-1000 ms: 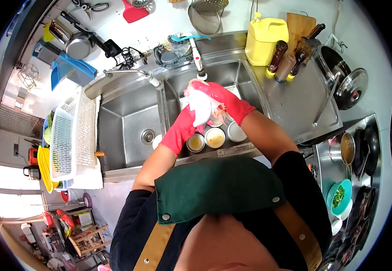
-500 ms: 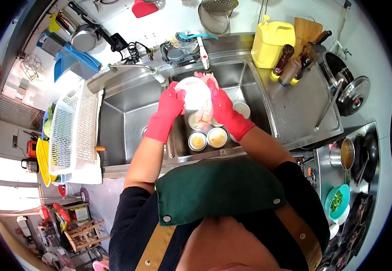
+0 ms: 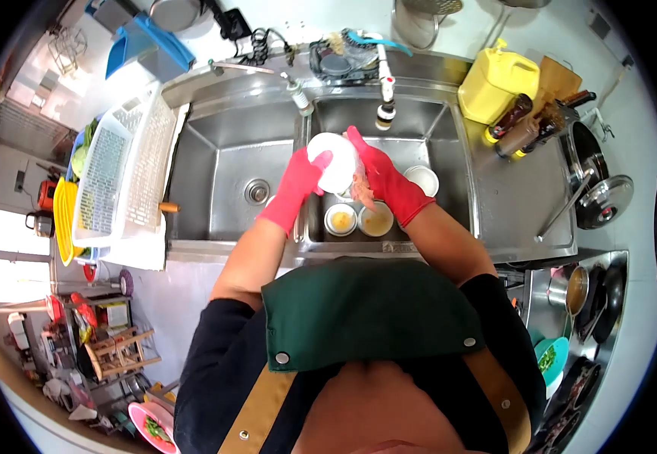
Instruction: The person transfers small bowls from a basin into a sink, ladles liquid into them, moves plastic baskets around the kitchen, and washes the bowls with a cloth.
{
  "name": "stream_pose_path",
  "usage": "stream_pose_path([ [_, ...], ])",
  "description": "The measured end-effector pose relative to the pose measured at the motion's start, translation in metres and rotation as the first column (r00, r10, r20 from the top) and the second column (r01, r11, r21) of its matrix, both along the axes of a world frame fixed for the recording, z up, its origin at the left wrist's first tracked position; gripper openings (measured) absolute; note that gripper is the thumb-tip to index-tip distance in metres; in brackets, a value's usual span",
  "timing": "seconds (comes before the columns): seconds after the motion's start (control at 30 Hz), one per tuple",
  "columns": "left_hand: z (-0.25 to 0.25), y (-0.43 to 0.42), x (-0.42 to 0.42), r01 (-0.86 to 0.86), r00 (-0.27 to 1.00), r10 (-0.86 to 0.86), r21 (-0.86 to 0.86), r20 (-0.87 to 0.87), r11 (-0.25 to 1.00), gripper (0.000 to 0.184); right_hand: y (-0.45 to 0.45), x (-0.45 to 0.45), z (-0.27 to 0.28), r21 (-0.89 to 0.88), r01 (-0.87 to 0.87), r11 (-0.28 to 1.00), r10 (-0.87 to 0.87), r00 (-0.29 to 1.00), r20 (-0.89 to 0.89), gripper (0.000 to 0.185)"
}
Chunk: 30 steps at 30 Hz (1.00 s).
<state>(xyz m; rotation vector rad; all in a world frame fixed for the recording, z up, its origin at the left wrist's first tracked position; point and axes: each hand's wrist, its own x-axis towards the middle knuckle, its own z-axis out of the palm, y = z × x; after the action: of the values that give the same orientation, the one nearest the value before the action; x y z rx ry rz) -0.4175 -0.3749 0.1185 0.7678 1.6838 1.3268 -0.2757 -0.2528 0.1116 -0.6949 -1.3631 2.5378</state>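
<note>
A white bowl (image 3: 331,160) is held over the right sink basin (image 3: 449,136). My left hand (image 3: 298,181), in a red rubber glove, grips its left side with the thumb on the white surface. On the bowl's right side, my right hand (image 3: 386,178), also red-gloved, is closed on a pale pinkish cloth or mesh (image 3: 360,186) that hangs against the bowl. Below them in the basin sit a small bowl (image 3: 340,219) and a larger bowl (image 3: 375,219), both with yellowish residue. Another white bowl (image 3: 421,181) lies right of my right hand.
The faucet (image 3: 385,106) stands behind the bowl. To the left are the other basin (image 3: 226,181) and a white plastic basket (image 3: 120,174). A yellow jug (image 3: 498,83) and bottles (image 3: 518,136) stand on the right counter, with pot lids (image 3: 605,201) beyond.
The view has shifted, so the sink appears lower. The white bowl has turned and tilted between my hands, and the pinkish cloth has shifted to its right side.
</note>
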Motion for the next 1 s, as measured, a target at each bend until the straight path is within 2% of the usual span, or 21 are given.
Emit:
stream_pose_path([
  [0.07,-0.017,-0.011,-0.030,-0.001,0.986,-0.007,-0.051,-0.164,0.999,0.036,-0.006,-0.010,-0.026,0.344,0.066,0.937,-0.124,0.981,0.150,0.059],
  [0.1,-0.022,-0.019,-0.039,-0.005,0.989,-0.005,-0.064,-0.147,0.998,0.038,-0.010,-0.015,-0.036,0.431,0.070,0.900,-0.162,0.970,0.179,0.061],
  [0.13,-0.022,-0.026,-0.047,-0.004,0.991,-0.006,-0.076,-0.132,0.997,0.040,-0.022,-0.016,-0.016,0.513,0.086,0.854,-0.204,0.963,0.178,0.060],
  [0.17,-0.031,-0.031,-0.055,-0.049,0.992,0.039,-0.077,-0.123,0.996,0.041,-0.024,-0.022,-0.031,0.391,0.133,0.911,-0.222,0.956,0.190,0.056],
  [0.27,-0.079,-0.044,-0.091,-0.215,0.976,0.212,-0.069,-0.054,0.974,0.044,-0.025,-0.020,-0.023,0.297,0.156,0.942,-0.211,0.963,0.165,0.055],
  [0.3,-0.110,-0.054,-0.111,-0.286,0.958,0.287,-0.069,0.000,0.956,0.045,-0.018,-0.016,-0.022,0.362,0.132,0.923,-0.221,0.951,0.217,0.054],
  [0.33,-0.141,-0.062,-0.130,-0.352,0.933,0.356,-0.076,0.055,0.933,0.047,-0.016,-0.009,-0.006,0.349,0.140,0.927,-0.232,0.943,0.239,0.055],
  [0.37,-0.171,-0.068,-0.147,-0.451,0.887,0.462,-0.206,0.004,0.868,0.046,-0.017,0.002,0.005,0.332,0.146,0.932,-0.242,0.933,0.268,0.056],
  [0.4,-0.212,-0.080,-0.164,-0.391,0.919,0.388,-0.304,-0.075,0.868,0.042,-0.013,0.015,-0.008,0.350,0.247,0.904,-0.322,0.930,0.177,0.053],
  [0.43,-0.215,-0.087,-0.159,-0.441,0.893,0.437,-0.395,-0.106,0.806,0.045,-0.006,0.027,-0.030,0.507,0.346,0.789,-0.488,0.855,0.176,0.050],
  [0.47,-0.218,-0.093,-0.151,-0.484,0.866,0.479,-0.478,-0.141,0.733,0.047,-0.001,0.043,-0.040,0.419,0.428,0.801,-0.552,0.799,0.238,0.049],
  [0.53,-0.242,-0.101,-0.147,-0.453,0.862,0.499,-0.568,-0.084,0.687,0.059,0.002,0.074,-0.058,0.395,0.566,0.724,-0.661,0.733,0.161,0.048],
  [0.57,-0.263,-0.107,-0.150,-0.428,0.862,0.504,-0.611,-0.055,0.665,0.064,0.000,0.090,-0.054,0.370,0.587,0.720,-0.682,0.698,0.219,0.047],
  [0.63,-0.285,-0.113,-0.153,-0.297,0.943,0.315,-0.687,-0.103,0.663,0.070,-0.008,0.113,-0.042,0.319,0.644,0.695,-0.718,0.644,0.265,0.046],
  [0.67,-0.287,-0.114,-0.155,-0.224,0.975,0.157,-0.732,-0.161,0.643,0.074,-0.010,0.120,-0.042,0.318,0.674,0.666,-0.745,0.619,0.248,0.046],
  [0.7,-0.288,-0.115,-0.158,-0.144,0.969,-0.075,-0.788,-0.234,0.599,0.077,-0.012,0.126,-0.043,0.313,0.704,0.638,-0.770,0.596,0.228,0.046],
  [0.77,-0.281,-0.115,-0.159,-0.030,0.782,-0.538,-0.881,-0.314,0.471,0.085,-0.014,0.136,-0.043,0.283,0.745,0.604,-0.797,0.566,0.210,0.047],
  [0.87,-0.258,-0.114,-0.158,0.062,0.394,-0.879,-0.946,-0.269,0.317,0.077,-0.007,0.153,-0.045,0.235,0.755,0.612,-0.789,0.562,0.246,0.045],
  [0.9,-0.295,-0.132,-0.184,0.112,0.634,-0.717,-0.884,-0.288,0.454,0.071,-0.002,0.161,-0.051,0.271,0.738,0.618,-0.786,0.569,0.242,0.045],
  [0.93,-0.272,-0.120,-0.176,0.060,0.685,-0.649,-0.863,-0.329,0.501,0.057,-0.002,0.161,-0.048,0.269,0.774,0.573,-0.820,0.537,0.201,0.045],
  [1.0,-0.218,-0.093,-0.157,-0.051,0.768,-0.493,-0.806,-0.410,0.590,0.030,0.005,0.176,-0.050,0.241,0.767,0.594,-0.804,0.569,0.170,0.046],
])
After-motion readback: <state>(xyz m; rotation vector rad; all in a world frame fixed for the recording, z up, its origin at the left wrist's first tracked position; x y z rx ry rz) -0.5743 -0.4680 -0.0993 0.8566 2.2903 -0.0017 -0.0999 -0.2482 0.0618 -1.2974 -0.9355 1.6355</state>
